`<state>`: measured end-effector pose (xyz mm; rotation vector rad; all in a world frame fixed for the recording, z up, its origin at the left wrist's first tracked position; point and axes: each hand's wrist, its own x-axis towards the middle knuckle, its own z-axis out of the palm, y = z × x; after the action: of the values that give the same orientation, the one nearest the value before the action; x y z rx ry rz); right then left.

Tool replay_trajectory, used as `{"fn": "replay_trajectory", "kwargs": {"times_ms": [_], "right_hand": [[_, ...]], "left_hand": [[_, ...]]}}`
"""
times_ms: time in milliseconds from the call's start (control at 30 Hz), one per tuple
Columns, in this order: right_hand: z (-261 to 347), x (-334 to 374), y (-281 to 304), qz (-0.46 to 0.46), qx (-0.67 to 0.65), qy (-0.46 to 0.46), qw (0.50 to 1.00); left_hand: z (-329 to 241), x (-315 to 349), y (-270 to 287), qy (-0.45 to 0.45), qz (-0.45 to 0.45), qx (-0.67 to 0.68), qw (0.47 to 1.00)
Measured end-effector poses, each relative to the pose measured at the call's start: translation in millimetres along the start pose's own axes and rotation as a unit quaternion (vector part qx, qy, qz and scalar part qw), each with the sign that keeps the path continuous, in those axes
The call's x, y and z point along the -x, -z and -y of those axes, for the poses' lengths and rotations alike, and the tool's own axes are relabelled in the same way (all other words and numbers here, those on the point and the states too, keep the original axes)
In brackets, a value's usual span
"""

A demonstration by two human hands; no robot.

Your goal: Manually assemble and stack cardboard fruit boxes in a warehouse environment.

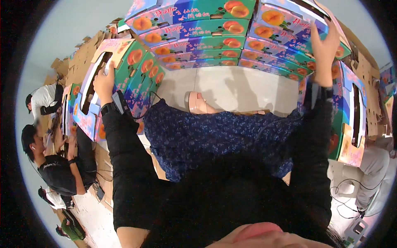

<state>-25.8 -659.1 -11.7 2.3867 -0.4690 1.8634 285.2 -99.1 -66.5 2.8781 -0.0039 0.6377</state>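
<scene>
At ten o'clock, the left hand (103, 84) touches the slotted top of a glossy green, blue and pink cardboard carton (124, 68); whether it grips cannot be told. A stack of peach-printed cardboard cartons (192, 31) stands at twelve. At two, the right hand (324, 45) rests at a blue-and-green printed cardboard carton's (285, 25) upper edge, thumb spread, closure unclear. Fingers well under rims would spare the cardboard.

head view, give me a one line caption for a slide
Left hand on a fruit-printed carton at left, right hand on another carton atop a stack ahead.
</scene>
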Motion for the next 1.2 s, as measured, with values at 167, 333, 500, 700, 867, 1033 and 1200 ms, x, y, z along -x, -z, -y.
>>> {"fn": "replay_trajectory", "kwargs": {"times_ms": [167, 333, 500, 700, 867, 1033, 1200], "right_hand": [[-69, -45, -57, 0.091, 0.057, 0.082, 0.991], [-99, -30, -83, 0.360, 0.039, 0.048, 0.931], [-75, -38, -67, 0.400, 0.069, 0.054, 0.912], [-72, -40, -66, 0.402, 0.048, -0.006, 0.914], [-58, -44, -63, 0.386, 0.092, -0.027, 0.917], [-53, -45, -62, 0.365, 0.083, -0.030, 0.927], [-54, -41, -72, 0.373, 0.110, -0.034, 0.921]], "left_hand": [[-10, -9, -5, -0.019, 0.002, 0.002, 1.000], [-4, -8, -8, -0.008, 0.020, 0.018, 1.000], [1, -9, -10, 0.007, 0.026, 0.011, 1.000], [-4, -4, -7, -0.001, 0.006, 0.015, 1.000], [-10, -4, -2, 0.009, 0.026, 0.022, 0.999], [-15, -3, -1, 0.014, 0.019, 0.011, 1.000], [-7, 0, 0, 0.012, 0.032, 0.012, 0.999]]}}
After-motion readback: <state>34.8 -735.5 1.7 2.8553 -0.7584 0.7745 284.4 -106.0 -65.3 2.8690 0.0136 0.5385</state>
